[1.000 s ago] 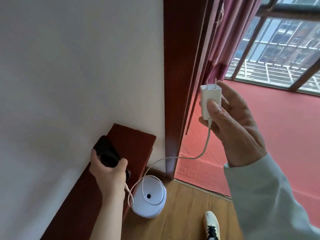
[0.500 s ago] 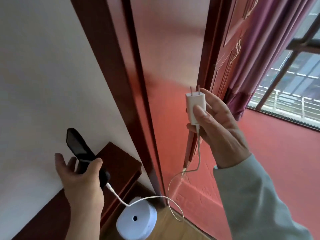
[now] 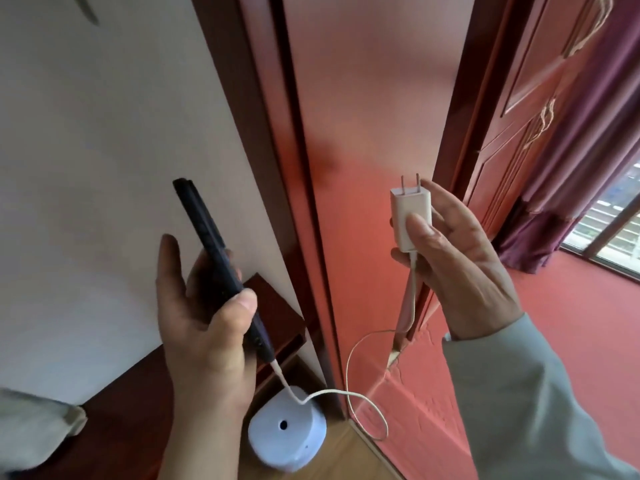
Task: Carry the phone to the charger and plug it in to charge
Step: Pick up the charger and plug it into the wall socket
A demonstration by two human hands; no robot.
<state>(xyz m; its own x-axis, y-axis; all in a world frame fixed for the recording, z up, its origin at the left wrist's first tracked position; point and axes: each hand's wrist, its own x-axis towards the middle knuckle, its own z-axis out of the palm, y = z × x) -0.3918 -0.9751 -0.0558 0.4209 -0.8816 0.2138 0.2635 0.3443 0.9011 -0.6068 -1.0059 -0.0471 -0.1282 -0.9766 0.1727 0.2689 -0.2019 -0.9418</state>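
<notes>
Phone (image 3: 214, 258): black, seen edge-on, tilted, top leaning away to the left, held up in front of the pale wall (image 3: 86, 168), left of the dark red door frame (image 3: 277, 150). Left hand (image 3: 204, 323) grips its lower half, thumb pressed on the near edge, fingers behind. White cable (image 3: 349, 396) is plugged into the phone's bottom end, loops down past the door frame and rises to the white charger (image 3: 410, 216). Right hand (image 3: 457, 268) pinches the charger, thumb on its front face, prongs pointing up, right of the door frame. White round device (image 3: 287, 434) sits on the wood floor at the frame's foot.
</notes>
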